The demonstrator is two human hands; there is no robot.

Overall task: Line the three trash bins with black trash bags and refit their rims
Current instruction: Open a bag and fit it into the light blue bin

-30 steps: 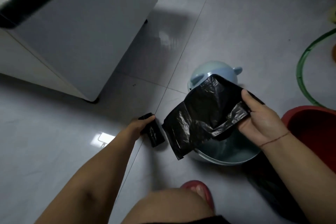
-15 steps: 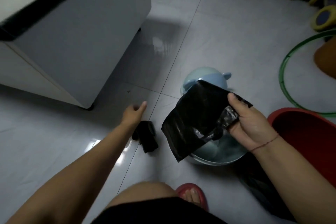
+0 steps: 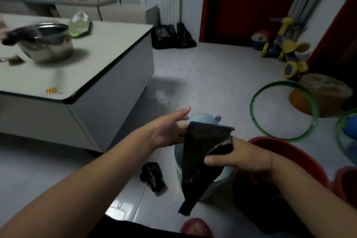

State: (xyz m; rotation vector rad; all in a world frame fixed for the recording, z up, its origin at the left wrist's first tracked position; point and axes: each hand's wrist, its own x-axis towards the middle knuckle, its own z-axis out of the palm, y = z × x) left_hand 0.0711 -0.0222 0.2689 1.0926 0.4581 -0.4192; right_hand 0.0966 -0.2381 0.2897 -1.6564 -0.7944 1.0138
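A folded black trash bag point(image 3: 199, 160) hangs over a pale blue bin point(image 3: 178, 168), pinched in my right hand point(image 3: 239, 160) near its top edge. My left hand point(image 3: 170, 129) is open, fingers spread, right beside the bag's upper left corner; whether it touches the bag I cannot tell. Behind the bag a pale blue rim piece with small ears point(image 3: 204, 119) lies on the floor. A black roll of bags point(image 3: 152, 176) lies on the tiles left of the bin. A red bin point(image 3: 286, 150) stands to the right, dark inside.
A low white table point(image 3: 92, 91) with a steel pot point(image 3: 46, 42) stands at the left. Green hoops point(image 3: 255, 114), an orange stool point(image 3: 320, 94), a blue ball and a toy trike point(image 3: 286, 48) lie at the right. Black full bags point(image 3: 170, 36) sit by the far wall.
My left hand has let go of the bag roll on the floor and risen to the bag's upper corner. My view has tilted up, showing the tabletop and the room.
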